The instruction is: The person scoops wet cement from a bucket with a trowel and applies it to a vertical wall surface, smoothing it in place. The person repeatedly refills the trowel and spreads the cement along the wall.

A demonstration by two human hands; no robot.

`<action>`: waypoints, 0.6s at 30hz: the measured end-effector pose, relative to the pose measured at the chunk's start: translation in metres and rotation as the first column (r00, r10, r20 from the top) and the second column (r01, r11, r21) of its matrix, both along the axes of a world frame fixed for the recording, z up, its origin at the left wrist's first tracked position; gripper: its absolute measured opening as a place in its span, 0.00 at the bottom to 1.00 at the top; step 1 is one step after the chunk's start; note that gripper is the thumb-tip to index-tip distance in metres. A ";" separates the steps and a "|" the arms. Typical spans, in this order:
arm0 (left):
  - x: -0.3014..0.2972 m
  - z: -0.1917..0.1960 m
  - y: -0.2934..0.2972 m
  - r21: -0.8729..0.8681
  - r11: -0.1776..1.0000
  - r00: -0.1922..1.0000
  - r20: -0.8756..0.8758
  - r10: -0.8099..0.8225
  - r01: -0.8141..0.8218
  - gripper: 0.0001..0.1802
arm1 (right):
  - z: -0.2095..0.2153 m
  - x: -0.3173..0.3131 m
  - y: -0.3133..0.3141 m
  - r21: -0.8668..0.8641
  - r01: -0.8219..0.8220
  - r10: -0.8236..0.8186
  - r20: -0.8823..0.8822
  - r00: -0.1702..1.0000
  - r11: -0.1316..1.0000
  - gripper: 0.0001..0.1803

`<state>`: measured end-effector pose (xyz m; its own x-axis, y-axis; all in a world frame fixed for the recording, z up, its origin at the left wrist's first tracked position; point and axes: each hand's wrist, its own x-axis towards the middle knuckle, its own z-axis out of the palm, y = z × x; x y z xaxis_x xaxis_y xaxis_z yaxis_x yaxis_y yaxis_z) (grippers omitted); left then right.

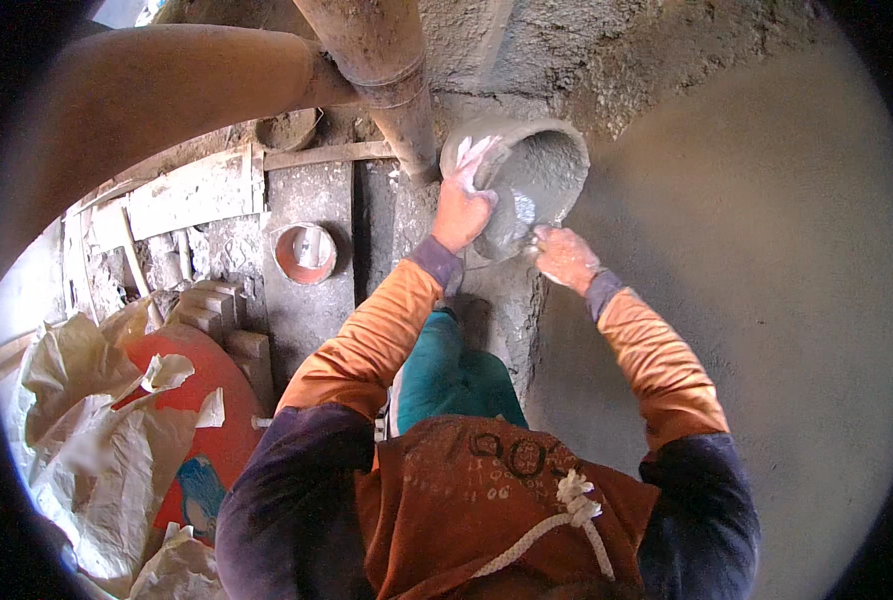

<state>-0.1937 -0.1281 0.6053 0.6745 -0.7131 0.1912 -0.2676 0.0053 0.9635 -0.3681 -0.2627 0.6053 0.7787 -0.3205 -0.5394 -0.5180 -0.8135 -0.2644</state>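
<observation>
hands grip a tilted mortar pan (pixel 536 180) against the far grey plastered wall (pixel 746 300): left hand (pixel 463 205) closed on its rim, right hand (pixel 564 257) cupping its near edge.

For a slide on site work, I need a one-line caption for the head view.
Both hands, left hand and right hand, tilt a pan of wet cement against a freshly plastered wall.

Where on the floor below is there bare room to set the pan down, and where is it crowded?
Bare room: the grey slab between the round red tub and the person's left sleeve. Crowded: lower left, with crumpled sacks over a red drum, and bricks beside them. Both hands, left and right, hold the mortar pan against the wall.
</observation>
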 end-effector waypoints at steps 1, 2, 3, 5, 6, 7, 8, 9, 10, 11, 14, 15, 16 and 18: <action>0.001 0.000 0.002 0.017 0.999 0.999 -0.014 0.038 -0.038 0.37 | -0.003 0.011 0.010 0.088 0.074 -0.078 0.048 0.996 0.993 0.21; 0.000 -0.002 0.004 0.019 0.996 0.988 -0.120 0.092 -0.091 0.37 | -0.003 0.017 0.015 0.180 0.141 -0.159 0.088 0.983 0.974 0.24; 0.000 -0.006 0.006 0.026 0.989 0.964 -0.224 0.145 -0.143 0.37 | 0.003 0.016 0.015 0.408 0.265 -0.330 0.097 0.939 0.874 0.28; -0.002 -0.014 0.011 0.211 0.962 0.883 -0.398 0.248 -0.175 0.35 | -0.005 0.010 0.017 0.429 0.211 -0.271 0.082 0.959 0.878 0.26; -0.005 -0.027 0.010 0.127 0.956 0.903 -0.317 0.291 -0.263 0.35 | -0.012 0.009 0.020 0.212 0.245 -0.245 -0.023 0.969 0.946 0.25; -0.002 -0.048 0.008 0.101 0.960 0.910 -0.305 0.280 -0.262 0.35 | -0.048 -0.005 0.006 0.111 0.126 -0.130 0.027 0.991 0.986 0.23; -0.001 -0.065 0.007 -0.041 0.948 0.849 -0.458 0.263 -0.315 0.36 | -0.068 -0.013 -0.010 0.065 -0.106 0.105 0.027 0.994 0.992 0.22; -0.001 -0.085 0.017 0.126 0.951 0.759 -0.577 0.303 -0.283 0.36 | -0.086 -0.023 -0.026 0.014 -0.323 0.322 0.041 0.946 0.946 0.22; 0.003 -0.096 0.022 0.190 0.942 0.707 -0.625 0.333 -0.275 0.37 | -0.094 -0.022 -0.031 0.049 -0.158 0.159 -0.005 0.987 0.986 0.21; 0.008 -0.105 0.029 0.254 0.928 0.651 -0.662 0.372 -0.272 0.37 | -0.077 -0.008 -0.034 0.025 -0.034 0.034 -0.009 0.999 0.999 0.21; -0.003 -0.118 0.054 0.218 0.899 0.618 -0.663 0.422 -0.379 0.38 | 0.025 0.024 -0.024 0.116 0.250 -0.251 -0.004 0.968 0.961 0.19; -0.005 -0.126 0.061 0.242 0.879 0.621 -0.633 0.463 -0.410 0.38 | 0.040 0.034 -0.032 0.239 0.266 -0.280 0.029 0.959 0.934 0.18; -0.008 -0.138 0.068 0.261 0.862 0.621 -0.605 0.498 -0.435 0.38 | 0.052 0.044 -0.042 0.355 0.279 -0.318 0.055 0.947 0.892 0.16; -0.016 -0.161 0.083 0.279 0.873 0.782 -0.393 0.484 -0.400 0.38 | 0.066 0.056 -0.059 0.810 0.391 -0.564 -0.092 0.821 0.437 0.11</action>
